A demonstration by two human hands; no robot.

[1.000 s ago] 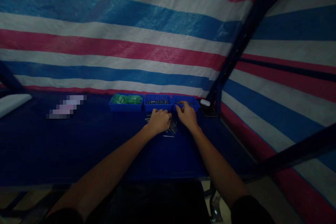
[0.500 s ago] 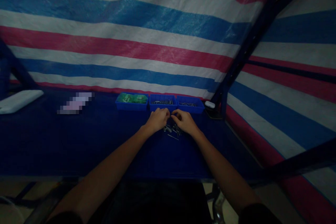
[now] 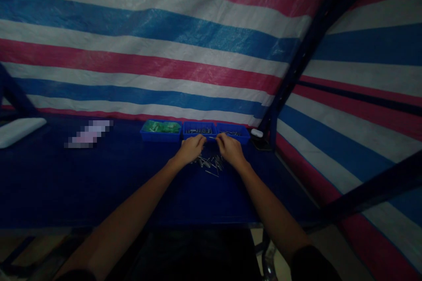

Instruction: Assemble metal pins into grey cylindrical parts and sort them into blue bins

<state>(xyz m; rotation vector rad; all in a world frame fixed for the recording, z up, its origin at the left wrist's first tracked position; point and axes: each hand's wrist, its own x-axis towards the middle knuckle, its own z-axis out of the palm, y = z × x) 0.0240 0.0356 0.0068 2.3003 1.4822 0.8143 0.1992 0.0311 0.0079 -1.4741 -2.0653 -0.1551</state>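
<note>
My right hand [image 3: 231, 150] pinches a thin metal pin [image 3: 212, 137], which points left toward my other hand. My left hand [image 3: 191, 149] is closed in a pinch just across from it; what its fingertips hold is too small and dark to make out. A small gap separates the two hands. Below them, a loose pile of metal pins [image 3: 217, 163] and short metal pieces [image 3: 203, 163] lies on the blue table [image 3: 198, 202].
Behind the hands stand three blue bins: one with green plastic bags [image 3: 161, 127], a middle bin [image 3: 199, 137] with metal parts, a right bin [image 3: 242, 139] with thin parts. A white case [image 3: 256, 133] and dark flat object [image 3: 262, 144] lie right; a white object [image 3: 20, 131] far left.
My hands have moved slightly apart, and the pin between them now shows. The whole view has shifted a little, so bins and table appear further left and lower.
</note>
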